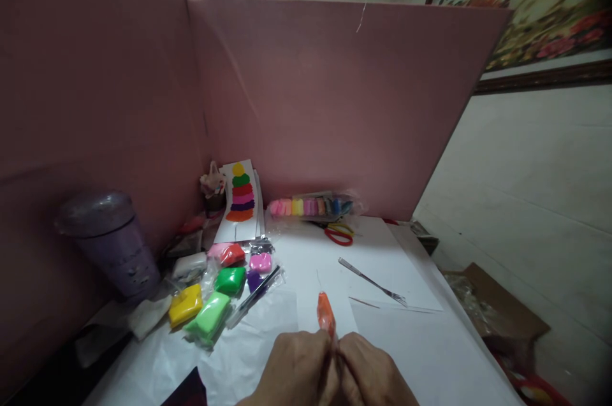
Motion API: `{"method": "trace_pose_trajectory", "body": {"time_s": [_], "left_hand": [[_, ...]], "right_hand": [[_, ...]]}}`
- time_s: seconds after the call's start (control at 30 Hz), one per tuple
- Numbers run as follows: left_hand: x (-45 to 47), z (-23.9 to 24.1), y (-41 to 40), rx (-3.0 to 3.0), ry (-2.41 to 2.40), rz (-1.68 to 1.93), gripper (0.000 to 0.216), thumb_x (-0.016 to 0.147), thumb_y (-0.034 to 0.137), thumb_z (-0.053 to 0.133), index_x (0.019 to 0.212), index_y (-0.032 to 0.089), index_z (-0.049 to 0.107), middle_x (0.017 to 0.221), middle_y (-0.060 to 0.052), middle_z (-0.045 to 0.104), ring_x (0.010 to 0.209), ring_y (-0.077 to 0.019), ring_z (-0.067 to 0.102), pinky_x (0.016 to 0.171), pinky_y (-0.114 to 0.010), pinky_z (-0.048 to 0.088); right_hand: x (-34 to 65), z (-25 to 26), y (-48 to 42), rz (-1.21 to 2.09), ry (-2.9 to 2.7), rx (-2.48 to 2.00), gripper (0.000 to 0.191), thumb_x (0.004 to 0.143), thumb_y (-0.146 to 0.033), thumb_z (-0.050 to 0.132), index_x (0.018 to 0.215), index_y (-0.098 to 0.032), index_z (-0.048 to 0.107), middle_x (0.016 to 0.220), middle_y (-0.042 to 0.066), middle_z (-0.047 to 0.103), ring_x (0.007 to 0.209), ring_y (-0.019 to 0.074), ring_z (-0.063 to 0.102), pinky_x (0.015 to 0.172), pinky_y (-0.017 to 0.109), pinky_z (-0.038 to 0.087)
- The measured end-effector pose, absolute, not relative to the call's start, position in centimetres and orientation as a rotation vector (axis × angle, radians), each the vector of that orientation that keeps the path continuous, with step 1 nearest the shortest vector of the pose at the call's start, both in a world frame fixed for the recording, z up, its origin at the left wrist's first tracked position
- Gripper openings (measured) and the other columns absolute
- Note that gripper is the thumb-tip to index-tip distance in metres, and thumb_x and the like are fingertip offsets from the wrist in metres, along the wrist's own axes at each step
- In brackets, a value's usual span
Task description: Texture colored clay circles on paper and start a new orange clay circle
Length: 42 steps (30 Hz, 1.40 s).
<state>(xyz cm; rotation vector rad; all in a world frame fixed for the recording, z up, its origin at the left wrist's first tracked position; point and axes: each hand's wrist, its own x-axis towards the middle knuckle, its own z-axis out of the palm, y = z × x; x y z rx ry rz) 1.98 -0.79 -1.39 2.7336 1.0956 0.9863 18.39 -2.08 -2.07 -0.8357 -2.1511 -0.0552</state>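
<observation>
At the near edge of the table my left hand (299,364) and my right hand (370,368) are pressed together, both closed. Between them they pinch the near end of a small orange clay packet (326,313), which sticks out away from me over the white paper. My fingertips are mostly hidden behind the backs of my hands. To the right of the packet lie a metal fork (373,281) and a thin stick (364,302).
Left are wrapped clay packets in yellow (185,305), light green (209,317) and green (230,280), a pen (253,297) and a purple tumbler (115,246). Behind stand a painted card (241,202), a bag of coloured clay (310,206) and scissors (338,235). Pink panels (310,94) enclose the back and left.
</observation>
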Motion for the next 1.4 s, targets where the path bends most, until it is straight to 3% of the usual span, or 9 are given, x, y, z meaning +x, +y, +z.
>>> {"method": "trace_pose_trajectory", "body": {"time_s": [0.27, 0.47, 0.63, 0.9, 1.2, 1.3, 1.4], "left_hand": [[2.0, -2.2, -0.8, 2.536, 0.978, 1.028, 0.009, 0.074, 0.016, 0.041, 0.068, 0.022, 0.038, 0.049, 0.004, 0.049, 0.042, -0.0099, 0.04, 0.045, -0.023, 0.026], [2.2, -1.0, -1.3, 2.292, 1.043, 0.865, 0.014, 0.069, 0.017, 0.042, 0.064, 0.022, 0.03, 0.049, 0.006, 0.031, 0.043, -0.0081, 0.03, 0.044, -0.021, 0.022], [2.4, -0.8, -1.6, 2.267, 1.163, 0.775, 0.017, 0.065, 0.017, 0.044, 0.062, 0.022, 0.028, 0.049, 0.006, 0.026, 0.042, -0.0082, 0.027, 0.045, -0.022, 0.019], [2.5, -1.1, -1.3, 2.44, 1.246, 0.835, 0.02, 0.064, 0.014, 0.045, 0.062, 0.022, 0.027, 0.042, 0.005, 0.044, 0.036, -0.0088, 0.034, 0.042, -0.023, 0.019], [2.9, -2.7, -1.2, 2.667, 1.41, 0.986, 0.012, 0.065, 0.014, 0.048, 0.06, 0.022, 0.04, 0.041, 0.001, 0.057, 0.032, -0.0141, 0.052, 0.04, -0.028, 0.019], [2.7, -1.9, -1.3, 2.591, 1.305, 0.949, 0.011, 0.071, 0.014, 0.046, 0.064, 0.022, 0.044, 0.047, 0.002, 0.061, 0.037, -0.0133, 0.055, 0.042, -0.025, 0.023], [2.3, -0.7, -1.3, 2.438, 1.199, 0.927, 0.013, 0.075, 0.015, 0.042, 0.065, 0.022, 0.04, 0.048, 0.003, 0.059, 0.04, -0.0115, 0.052, 0.044, -0.023, 0.027]], "right_hand": [[18.2, -1.9, -2.1, -0.182, -2.126, -0.808, 0.026, 0.1, -0.016, 0.026, 0.077, -0.023, 0.036, 0.055, -0.004, 0.047, 0.045, 0.0113, 0.048, 0.043, 0.023, 0.035], [18.2, -2.2, -2.4, -0.22, -2.155, -0.831, 0.026, 0.096, -0.012, 0.031, 0.073, -0.023, 0.036, 0.055, -0.003, 0.046, 0.045, 0.0124, 0.046, 0.044, 0.026, 0.031], [18.0, -1.9, -2.5, -0.37, -2.169, -0.803, 0.026, 0.092, -0.008, 0.035, 0.069, -0.022, 0.038, 0.053, -0.002, 0.046, 0.045, 0.0127, 0.044, 0.043, 0.028, 0.028], [17.9, -2.1, -2.5, -0.55, -2.148, -0.875, 0.031, 0.09, -0.007, 0.037, 0.063, -0.021, 0.041, 0.051, -0.001, 0.044, 0.044, 0.0127, 0.042, 0.045, 0.03, 0.025], [18.0, -3.0, -2.7, -0.599, -2.173, -0.962, 0.026, 0.09, -0.008, 0.037, 0.068, -0.022, 0.041, 0.055, 0.0, 0.046, 0.046, 0.0143, 0.044, 0.046, 0.031, 0.026], [18.1, -2.4, -2.4, -0.449, -2.16, -0.911, 0.027, 0.092, -0.01, 0.034, 0.069, -0.022, 0.04, 0.054, -0.001, 0.047, 0.045, 0.0137, 0.045, 0.045, 0.029, 0.028], [18.4, -1.6, -2.3, -0.096, -2.168, -0.881, 0.027, 0.096, -0.013, 0.03, 0.073, -0.022, 0.042, 0.058, -0.002, 0.051, 0.049, 0.0119, 0.051, 0.048, 0.024, 0.036]]}}
